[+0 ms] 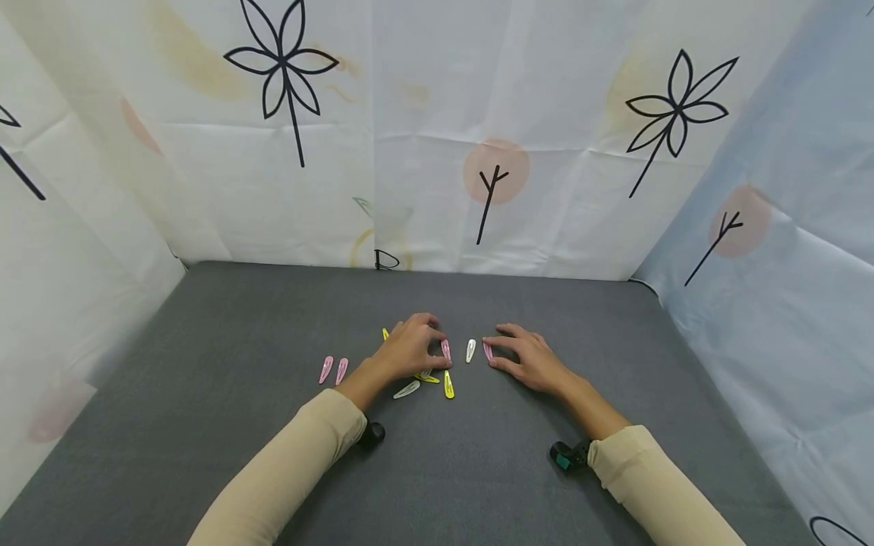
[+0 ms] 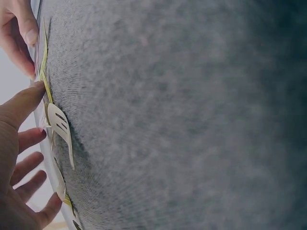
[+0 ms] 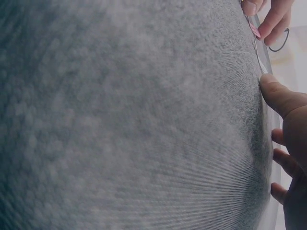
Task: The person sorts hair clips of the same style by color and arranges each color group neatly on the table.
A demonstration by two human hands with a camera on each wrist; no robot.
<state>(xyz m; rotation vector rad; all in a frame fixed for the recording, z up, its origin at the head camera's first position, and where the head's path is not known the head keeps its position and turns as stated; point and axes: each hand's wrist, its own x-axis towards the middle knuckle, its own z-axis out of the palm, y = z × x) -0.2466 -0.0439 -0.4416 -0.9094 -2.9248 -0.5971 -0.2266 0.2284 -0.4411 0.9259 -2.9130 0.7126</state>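
Several small snap hair clips lie on the grey table. In the head view, my left hand [image 1: 408,350] pinches a pink hair clip [image 1: 446,349] by its ends, between thumb and index finger. To the right, my right hand [image 1: 531,359] holds another pink hair clip [image 1: 488,351] the same way, close to the cloth. A white hair clip [image 1: 471,350] lies between the two hands. Below the left hand are a yellow hair clip [image 1: 448,384] and a whitish hair clip [image 1: 407,390]. The left hand partly covers more clips. In the right wrist view, the right hand's clip is hidden.
Two pink hair clips [image 1: 333,370] lie side by side left of the left forearm. A dark grey cloth [image 1: 273,318] covers the table. White printed curtains [image 1: 423,98] stand behind and at both sides. Each wrist wears a small black camera [image 1: 570,455].
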